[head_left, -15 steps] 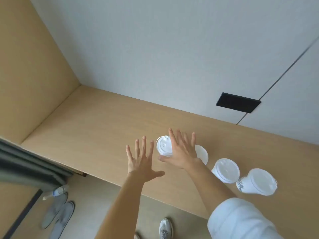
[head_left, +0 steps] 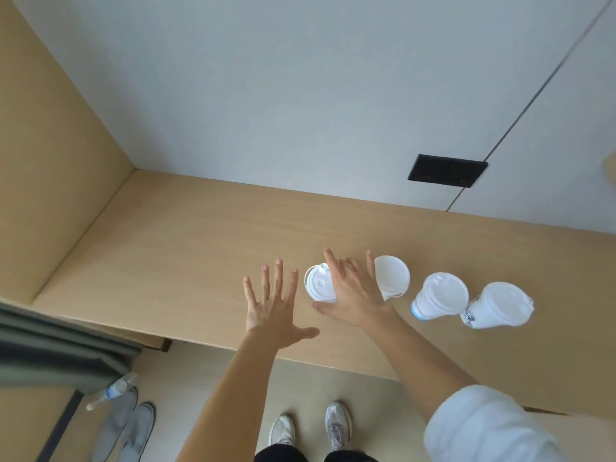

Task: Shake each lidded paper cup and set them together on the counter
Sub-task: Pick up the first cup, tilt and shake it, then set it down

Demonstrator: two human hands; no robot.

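Lidded paper cups (head_left: pixel 440 295): where are they, and why those hands?

Nearest, the left hand (head_left: pixel 273 305), spread flat and empty, sits just left of the end cup (head_left: pixel 318 286). The right hand (head_left: pixel 353 295), fingers straight and gripping nothing, flanks its other side. I'd say they bracket it for lifting.

Orientation?

Four in a row on the counter (head_left: pixel 200 245), upright, lids up, long axes vertical.

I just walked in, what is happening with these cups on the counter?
A person stands at the light wooden counter. The open left hand hovers beside the leftmost white lidded paper cup; the open right hand reaches over it and the second white cup, partly hiding both. Whether it touches them, I cannot tell. The third white cup and fourth white cup stand untouched further right.
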